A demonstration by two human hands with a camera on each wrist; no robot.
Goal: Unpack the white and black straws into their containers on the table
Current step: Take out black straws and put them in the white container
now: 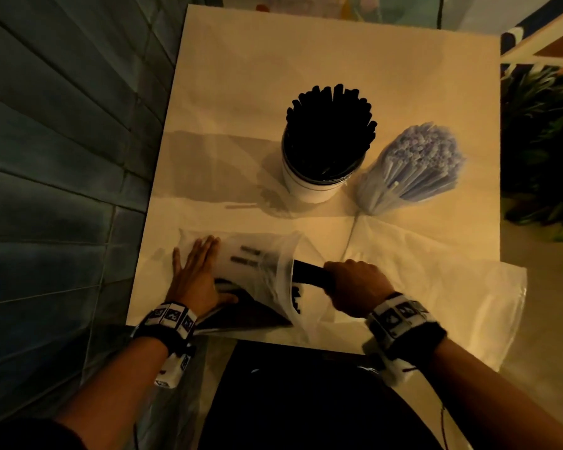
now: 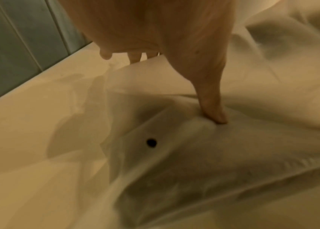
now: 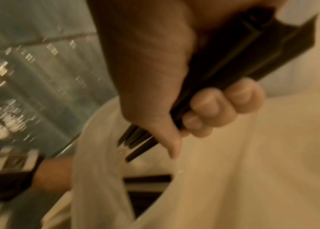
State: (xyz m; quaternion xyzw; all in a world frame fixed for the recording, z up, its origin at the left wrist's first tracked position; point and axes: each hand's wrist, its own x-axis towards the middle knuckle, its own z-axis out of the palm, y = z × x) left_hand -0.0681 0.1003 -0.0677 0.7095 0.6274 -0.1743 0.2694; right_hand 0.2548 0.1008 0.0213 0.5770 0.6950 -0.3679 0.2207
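A clear plastic bag [image 1: 254, 267] with black straws lies at the table's near left edge. My left hand [image 1: 195, 271] presses flat on its closed end, fingers straight; the thumb [image 2: 214, 111] pushes into the plastic. My right hand [image 1: 355, 287] grips a bundle of black straws [image 1: 309, 274] at the bag's mouth, fingers curled round the black straws [image 3: 233, 65]. More black straws [image 3: 147, 186] stay inside the bag. A white cup [image 1: 309, 186] packed with black straws [image 1: 330, 125] stands mid-table. Beside it on the right leans a sealed pack of white straws [image 1: 413, 167].
The table [image 1: 273, 66] is covered in cream paper; its left edge borders a teal panelled wall [image 1: 62, 157]. An empty clear bag [image 1: 452, 293] lies flat at the near right. A single pale straw [image 1: 241, 206] lies left of the cup. Plants [image 1: 540, 141] stand off the right edge.
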